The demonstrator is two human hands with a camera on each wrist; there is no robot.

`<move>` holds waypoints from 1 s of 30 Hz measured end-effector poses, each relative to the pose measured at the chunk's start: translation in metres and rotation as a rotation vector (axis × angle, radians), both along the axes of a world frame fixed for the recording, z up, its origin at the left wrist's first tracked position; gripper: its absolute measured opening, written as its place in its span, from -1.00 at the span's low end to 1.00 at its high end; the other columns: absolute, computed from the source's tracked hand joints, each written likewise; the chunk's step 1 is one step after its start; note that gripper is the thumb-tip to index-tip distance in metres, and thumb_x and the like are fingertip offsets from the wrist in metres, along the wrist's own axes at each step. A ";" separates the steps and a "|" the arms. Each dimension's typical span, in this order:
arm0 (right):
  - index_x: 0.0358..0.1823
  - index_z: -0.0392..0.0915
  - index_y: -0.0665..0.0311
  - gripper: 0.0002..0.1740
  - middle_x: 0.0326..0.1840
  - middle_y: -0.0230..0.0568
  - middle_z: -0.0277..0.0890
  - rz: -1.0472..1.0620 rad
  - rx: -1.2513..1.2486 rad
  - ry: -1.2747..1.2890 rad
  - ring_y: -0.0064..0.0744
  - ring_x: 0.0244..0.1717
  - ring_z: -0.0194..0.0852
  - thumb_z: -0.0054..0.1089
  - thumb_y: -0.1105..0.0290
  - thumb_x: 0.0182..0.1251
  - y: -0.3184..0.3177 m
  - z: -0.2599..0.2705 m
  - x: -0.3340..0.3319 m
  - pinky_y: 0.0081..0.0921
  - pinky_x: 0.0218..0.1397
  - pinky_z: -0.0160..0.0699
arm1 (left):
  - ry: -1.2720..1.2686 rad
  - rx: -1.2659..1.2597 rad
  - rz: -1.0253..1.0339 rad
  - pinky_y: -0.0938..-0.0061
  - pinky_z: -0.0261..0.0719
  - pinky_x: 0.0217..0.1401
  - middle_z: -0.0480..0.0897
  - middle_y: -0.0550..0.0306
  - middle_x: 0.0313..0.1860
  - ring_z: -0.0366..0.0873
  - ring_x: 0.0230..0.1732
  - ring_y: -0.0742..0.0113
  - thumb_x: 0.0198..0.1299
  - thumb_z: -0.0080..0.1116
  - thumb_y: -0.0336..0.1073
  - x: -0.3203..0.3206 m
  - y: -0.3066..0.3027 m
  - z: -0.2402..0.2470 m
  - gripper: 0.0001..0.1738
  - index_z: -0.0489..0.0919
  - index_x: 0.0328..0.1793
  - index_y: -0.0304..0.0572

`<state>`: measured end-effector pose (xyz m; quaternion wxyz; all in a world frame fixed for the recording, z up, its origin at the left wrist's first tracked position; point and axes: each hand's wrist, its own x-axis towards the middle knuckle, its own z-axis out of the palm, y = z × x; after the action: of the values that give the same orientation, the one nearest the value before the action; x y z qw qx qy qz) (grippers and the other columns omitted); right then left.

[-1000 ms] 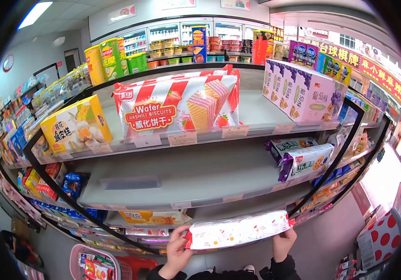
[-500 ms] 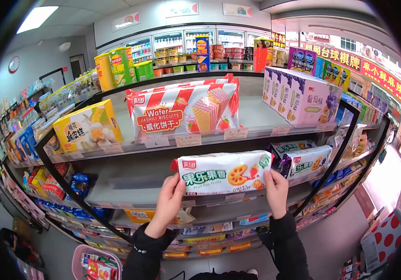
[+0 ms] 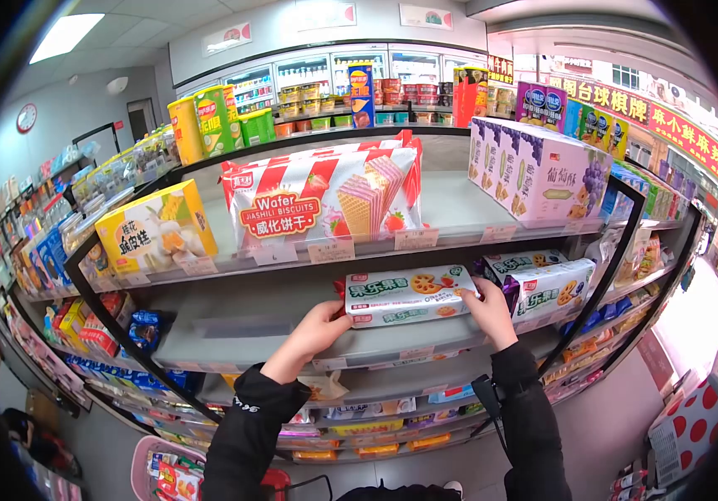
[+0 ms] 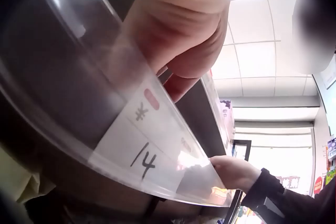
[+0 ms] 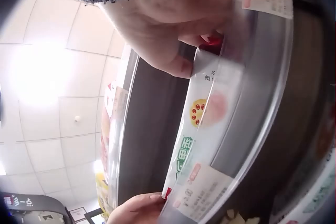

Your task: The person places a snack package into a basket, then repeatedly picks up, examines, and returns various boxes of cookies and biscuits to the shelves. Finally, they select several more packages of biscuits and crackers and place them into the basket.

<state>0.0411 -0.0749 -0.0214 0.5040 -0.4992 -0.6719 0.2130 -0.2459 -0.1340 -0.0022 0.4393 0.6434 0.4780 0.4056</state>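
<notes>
In the head view a white biscuit packet with green lettering and cookie pictures lies on the second shelf, behind its clear front lip. My left hand grips its left end and my right hand grips its right end. From the right wrist view, the right thumb and fingers pinch one end of the packet, while the other hand is at the far end. The left wrist view shows the left hand over the lip; the packet is hidden there.
Two similar biscuit packets lie right of the held one. Above, the top shelf bears wafer bags, a yellow box and purple-white boxes. Price tags line the shelf edges. A pink basket stands on the floor at lower left.
Both hands have raised the packet from low in front of the shelves, turned its printed face toward me, then moved it forward onto the second shelf, left of the similar packets.
</notes>
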 end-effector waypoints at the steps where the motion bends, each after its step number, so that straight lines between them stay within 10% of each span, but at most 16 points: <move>1: -0.11 0.39 0.53 -0.54 -0.24 0.11 0.46 0.003 -0.008 -0.001 -0.18 -0.25 0.47 0.08 0.29 0.05 0.001 -0.003 0.001 -0.47 -0.18 0.40 | 0.002 0.015 0.009 0.65 0.33 -0.14 0.52 0.14 -0.22 0.39 -0.21 0.53 0.11 -0.07 -0.38 0.002 -0.002 0.000 -0.67 0.43 -0.04 -0.48; 9: 0.02 0.28 0.50 -0.48 -0.10 0.17 0.31 -0.037 0.034 -0.138 -0.02 -0.11 0.34 0.08 0.29 0.08 -0.011 -0.004 0.000 -0.38 -0.03 0.33 | 0.111 0.102 0.055 0.54 0.37 -0.14 0.54 -0.02 -0.27 0.46 -0.24 0.35 0.02 0.00 -0.32 -0.004 -0.002 -0.014 -0.61 0.43 -0.05 -0.46; 11: 0.11 0.18 0.48 -0.42 -0.01 0.21 0.26 -0.144 0.370 -0.399 0.04 0.01 0.25 0.08 0.33 0.09 -0.025 -0.005 -0.005 -0.34 0.09 0.23 | 0.557 0.646 0.362 0.48 0.36 -0.07 0.48 -0.14 -0.16 0.44 -0.14 0.11 0.03 -0.01 -0.31 0.000 -0.019 -0.015 -0.59 0.40 -0.01 -0.44; 15: 0.07 0.23 0.41 -0.48 0.01 0.08 0.29 -0.075 0.546 -0.378 0.03 0.05 0.23 0.11 0.49 0.03 -0.085 0.010 -0.016 -0.30 0.12 0.20 | 0.325 0.754 0.362 0.43 0.38 -0.05 0.47 -0.09 -0.11 0.43 -0.10 0.09 0.00 0.01 -0.44 0.017 -0.081 -0.008 -0.68 0.44 -0.06 -0.33; 20: -0.09 0.32 0.40 -0.64 -0.13 0.05 0.34 0.259 0.185 -0.284 0.03 -0.03 0.27 0.09 0.48 0.03 -0.104 -0.055 -0.004 -0.31 0.01 0.27 | 0.103 0.171 -0.068 0.43 0.38 -0.02 0.50 -0.07 -0.12 0.45 -0.07 0.12 0.09 -0.07 -0.42 0.034 -0.110 -0.065 -0.67 0.40 0.01 -0.34; 24: -0.02 0.24 0.47 -0.51 -0.03 0.16 0.26 0.049 0.071 -0.292 0.11 0.05 0.19 0.11 0.38 0.03 -0.054 -0.134 0.023 -0.25 0.07 0.21 | 0.213 0.240 0.210 0.28 0.18 0.20 0.27 -0.33 0.10 0.22 0.15 -0.14 0.11 -0.10 -0.34 0.052 -0.085 -0.145 -0.45 0.12 0.20 -0.50; 30: -0.10 0.38 0.41 -0.62 -0.11 0.06 0.43 0.144 -0.131 -0.050 -0.02 -0.02 0.36 0.06 0.36 0.04 0.034 -0.190 0.052 -0.30 0.04 0.26 | 0.307 0.325 0.549 0.24 0.22 0.15 0.32 -0.36 0.04 0.23 0.11 -0.21 0.05 -0.06 -0.32 0.068 -0.030 -0.172 -0.51 0.25 0.09 -0.48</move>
<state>0.0935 -0.0412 -0.2119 0.4366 -0.4867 -0.7030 0.2797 -0.1783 -0.1638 -0.1742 0.1288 0.6058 0.6231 0.4777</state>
